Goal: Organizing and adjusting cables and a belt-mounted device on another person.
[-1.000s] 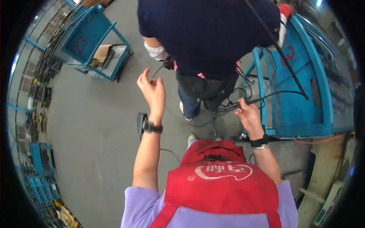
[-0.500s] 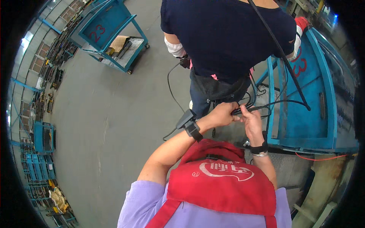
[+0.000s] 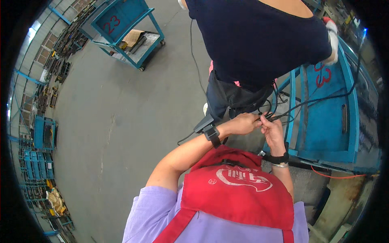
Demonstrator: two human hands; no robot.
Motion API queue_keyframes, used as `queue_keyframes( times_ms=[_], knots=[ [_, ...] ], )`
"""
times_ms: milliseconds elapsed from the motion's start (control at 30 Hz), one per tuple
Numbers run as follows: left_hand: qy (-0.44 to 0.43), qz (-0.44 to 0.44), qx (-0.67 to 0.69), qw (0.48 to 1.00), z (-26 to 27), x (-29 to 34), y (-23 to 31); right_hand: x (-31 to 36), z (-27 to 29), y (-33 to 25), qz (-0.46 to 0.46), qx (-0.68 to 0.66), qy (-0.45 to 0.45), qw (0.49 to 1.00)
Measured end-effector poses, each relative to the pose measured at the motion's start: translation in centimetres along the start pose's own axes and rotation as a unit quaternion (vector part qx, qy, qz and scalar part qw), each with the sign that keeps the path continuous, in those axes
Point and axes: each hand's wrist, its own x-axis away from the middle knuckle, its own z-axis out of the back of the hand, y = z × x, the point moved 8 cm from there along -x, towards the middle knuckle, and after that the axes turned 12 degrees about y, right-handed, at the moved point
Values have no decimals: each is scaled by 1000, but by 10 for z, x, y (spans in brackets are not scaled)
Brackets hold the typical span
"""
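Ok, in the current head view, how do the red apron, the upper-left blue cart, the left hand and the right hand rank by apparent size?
1. Red apron, though it is nearer the camera
2. Upper-left blue cart
3. Left hand and right hand: too alike to rank

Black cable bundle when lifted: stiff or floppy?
Probably floppy: the black cable bundle loops loosely near the right hand. Maybe slightly springy, as one run arcs widely past the right blue cart. Might snag, given those open loops.
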Motion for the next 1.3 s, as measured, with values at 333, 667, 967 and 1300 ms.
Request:
queue_keyframes(
  times_ms=[333, 667, 967, 1300],
  knots=[
    [-28, 58, -9, 998, -7, 0, -16, 6, 0, 2, -32, 45, -4, 998],
    [27, -8, -155, 987, 4, 8, 15, 3, 7, 15, -29, -53, -61, 996],
    [301, -118, -76, 943, 77, 48, 53, -2, 6, 6, -27, -84, -28, 996],
    [220, -103, -199, 949, 88, 66, -6, 0, 0, 0, -41, -96, -27, 994]
  ],
)
